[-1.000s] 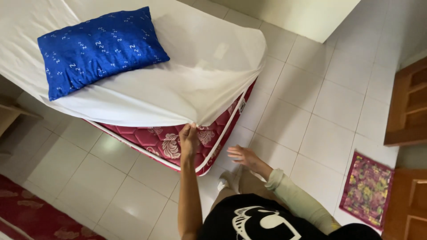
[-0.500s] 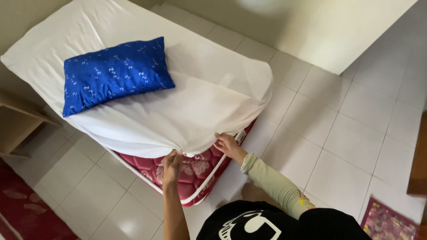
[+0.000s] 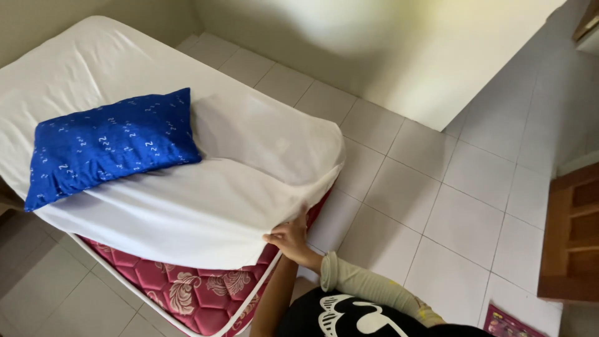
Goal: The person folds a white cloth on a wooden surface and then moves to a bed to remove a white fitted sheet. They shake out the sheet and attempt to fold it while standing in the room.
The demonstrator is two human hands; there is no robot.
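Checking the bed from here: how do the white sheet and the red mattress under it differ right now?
The white sheet is plain; the red mattress bears a floral quilted pattern with white piping. The sheet drapes loose and wrinkled over the top; the mattress lies flat on the tiled floor. The right hand grips the sheet's edge at the corner, leaving the mattress side bare. Both carry the blue pillow.

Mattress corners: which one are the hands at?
The near right corner, by the bare floor tiles, where the white sheet hangs loose over the red mattress; hands grip it there.
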